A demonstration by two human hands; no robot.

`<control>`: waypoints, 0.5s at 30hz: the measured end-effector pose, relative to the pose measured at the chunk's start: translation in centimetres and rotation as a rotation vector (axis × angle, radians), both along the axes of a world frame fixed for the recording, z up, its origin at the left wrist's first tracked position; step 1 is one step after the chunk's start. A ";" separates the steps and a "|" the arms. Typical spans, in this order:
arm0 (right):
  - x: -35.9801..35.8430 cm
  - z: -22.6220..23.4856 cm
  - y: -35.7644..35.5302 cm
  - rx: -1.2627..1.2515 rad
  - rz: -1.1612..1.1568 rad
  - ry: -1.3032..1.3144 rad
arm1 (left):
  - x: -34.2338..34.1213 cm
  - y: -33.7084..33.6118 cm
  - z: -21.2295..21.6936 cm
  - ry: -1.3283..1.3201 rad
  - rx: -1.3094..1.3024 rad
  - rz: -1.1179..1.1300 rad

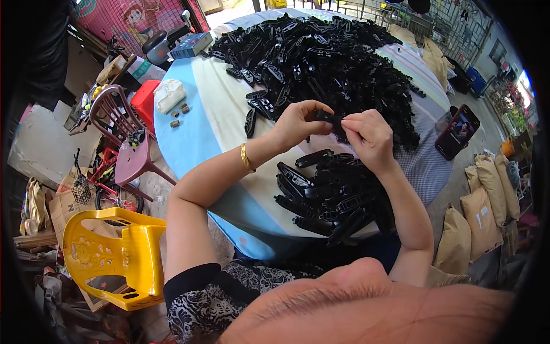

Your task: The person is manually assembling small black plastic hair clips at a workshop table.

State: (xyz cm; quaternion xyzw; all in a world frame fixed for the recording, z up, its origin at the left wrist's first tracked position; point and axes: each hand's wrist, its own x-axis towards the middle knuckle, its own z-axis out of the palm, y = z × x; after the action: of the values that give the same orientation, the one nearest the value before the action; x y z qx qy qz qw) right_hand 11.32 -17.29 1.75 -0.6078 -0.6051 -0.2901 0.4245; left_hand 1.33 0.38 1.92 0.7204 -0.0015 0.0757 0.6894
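While both hands meet at frame centre, the left hand [298, 123] and right hand [369, 137] pinch one black plastic clip [327, 117] between fingertips, raised above the desk [217, 114], each grip narrow for alignment; finished pieces [332, 195] lie below, the loose heap [326, 63] above.

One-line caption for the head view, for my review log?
Both hands, left hand and right hand, pinch a black plastic part above a table heaped with similar parts.

Black clips [321, 63] look like glossy hard plastic, counter [220, 109] has smooth cloth, yellow chair [114, 252] is shiny plastic.
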 end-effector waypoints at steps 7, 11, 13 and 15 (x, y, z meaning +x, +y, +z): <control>-0.7 0.2 -0.3 -0.120 -0.097 -0.239 | 0.1 -0.1 -0.8 0.005 -0.083 0.041; -0.8 0.1 0.0 -0.112 -0.075 -0.015 | 0.1 0.0 -0.3 0.038 -0.089 0.021; -0.6 -0.6 0.3 -0.187 0.014 0.483 | -0.3 -0.2 0.4 -0.083 0.080 0.053; 0.3 -1.0 -0.1 -0.360 0.147 0.756 | -0.4 -0.5 0.1 -0.193 0.303 0.088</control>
State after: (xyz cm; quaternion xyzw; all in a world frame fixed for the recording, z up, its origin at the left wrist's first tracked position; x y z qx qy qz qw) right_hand 11.59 -17.40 0.74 -0.6912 -0.4897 0.0947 0.5230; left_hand 0.97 -0.15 2.00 0.8048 -0.0477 0.1736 0.5655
